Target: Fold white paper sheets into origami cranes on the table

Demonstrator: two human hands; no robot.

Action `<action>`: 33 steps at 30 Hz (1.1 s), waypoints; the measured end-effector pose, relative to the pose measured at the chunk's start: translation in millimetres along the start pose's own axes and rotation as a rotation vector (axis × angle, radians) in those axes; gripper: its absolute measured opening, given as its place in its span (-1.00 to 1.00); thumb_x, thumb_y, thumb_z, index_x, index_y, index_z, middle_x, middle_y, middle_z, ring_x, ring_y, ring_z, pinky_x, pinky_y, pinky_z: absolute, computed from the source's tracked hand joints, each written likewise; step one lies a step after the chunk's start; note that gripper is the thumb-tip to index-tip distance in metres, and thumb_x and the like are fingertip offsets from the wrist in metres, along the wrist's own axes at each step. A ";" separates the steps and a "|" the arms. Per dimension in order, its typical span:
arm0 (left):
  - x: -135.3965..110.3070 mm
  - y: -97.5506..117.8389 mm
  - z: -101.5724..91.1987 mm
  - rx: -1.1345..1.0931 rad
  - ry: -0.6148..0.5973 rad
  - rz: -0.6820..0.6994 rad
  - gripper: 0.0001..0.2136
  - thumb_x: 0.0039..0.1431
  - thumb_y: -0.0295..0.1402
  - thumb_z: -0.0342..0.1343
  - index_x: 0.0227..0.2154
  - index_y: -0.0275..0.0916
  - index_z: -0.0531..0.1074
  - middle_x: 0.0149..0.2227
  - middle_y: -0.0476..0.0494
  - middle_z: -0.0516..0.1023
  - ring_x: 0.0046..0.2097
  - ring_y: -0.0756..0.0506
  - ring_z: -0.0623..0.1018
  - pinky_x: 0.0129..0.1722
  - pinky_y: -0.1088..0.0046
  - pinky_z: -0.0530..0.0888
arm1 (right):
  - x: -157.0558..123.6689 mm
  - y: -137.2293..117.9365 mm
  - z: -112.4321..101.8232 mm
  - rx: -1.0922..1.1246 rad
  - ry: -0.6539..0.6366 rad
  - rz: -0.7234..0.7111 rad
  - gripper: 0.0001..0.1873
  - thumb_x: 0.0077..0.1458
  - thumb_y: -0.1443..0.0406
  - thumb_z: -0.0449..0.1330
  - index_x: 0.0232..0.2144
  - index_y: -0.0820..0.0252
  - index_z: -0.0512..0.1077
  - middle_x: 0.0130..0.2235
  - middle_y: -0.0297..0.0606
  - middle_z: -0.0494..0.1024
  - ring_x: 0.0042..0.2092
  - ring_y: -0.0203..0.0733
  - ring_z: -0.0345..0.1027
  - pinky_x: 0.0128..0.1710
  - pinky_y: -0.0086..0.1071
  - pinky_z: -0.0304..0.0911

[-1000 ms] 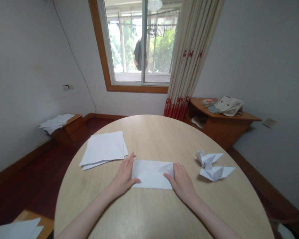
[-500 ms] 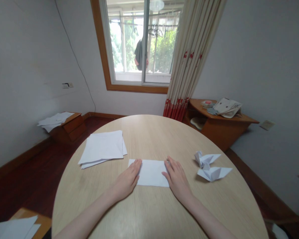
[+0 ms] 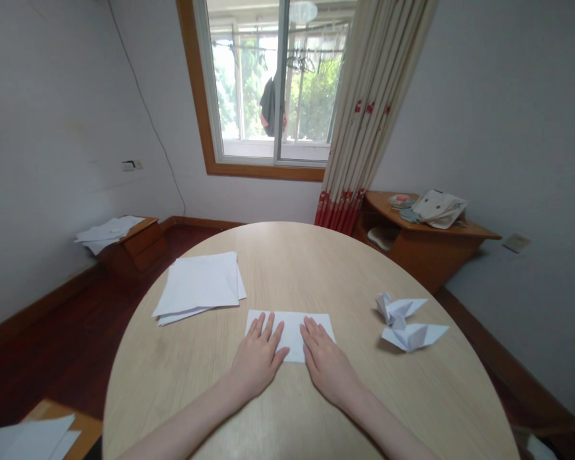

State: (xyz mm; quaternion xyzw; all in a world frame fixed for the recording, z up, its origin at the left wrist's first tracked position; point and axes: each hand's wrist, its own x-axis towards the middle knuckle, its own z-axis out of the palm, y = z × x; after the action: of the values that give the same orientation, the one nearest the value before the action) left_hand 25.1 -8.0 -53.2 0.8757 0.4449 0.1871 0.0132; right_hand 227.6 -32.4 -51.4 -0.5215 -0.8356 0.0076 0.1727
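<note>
We see no writing on any sheet. Our left hand (image 3: pixel 259 358) and right hand (image 3: pixel 326 364) lie flat, fingers spread, gripping nothing, side by side on the folded paper (image 3: pixel 291 322) at the near middle of the table (image 3: pixel 292 262). A paper stack (image 3: pixel 199 287) lies to the left, two folded birds (image 3: pixel 407 322) to the right. Half a second ago our hands pressed the paper's two ends; now they meet near its centre.
</note>
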 end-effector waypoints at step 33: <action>12.6 3.8 -37.8 -0.144 -0.341 -0.163 -0.37 0.21 -0.24 0.04 0.28 -0.33 0.00 0.32 -0.29 -0.06 0.34 -0.20 -0.09 0.27 0.01 -0.13 | 14.3 -15.2 -29.2 0.112 -0.369 0.232 -0.41 0.26 0.18 -0.11 0.30 0.16 -0.05 0.35 -0.21 -0.23 0.35 -0.10 -0.46 0.29 0.03 -0.45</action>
State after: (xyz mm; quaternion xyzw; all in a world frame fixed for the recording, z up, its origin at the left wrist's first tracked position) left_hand 22.0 -5.7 -13.4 0.8527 0.4909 0.0656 0.1660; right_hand 217.4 -31.8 -17.0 -0.5933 -0.7858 0.1692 0.0438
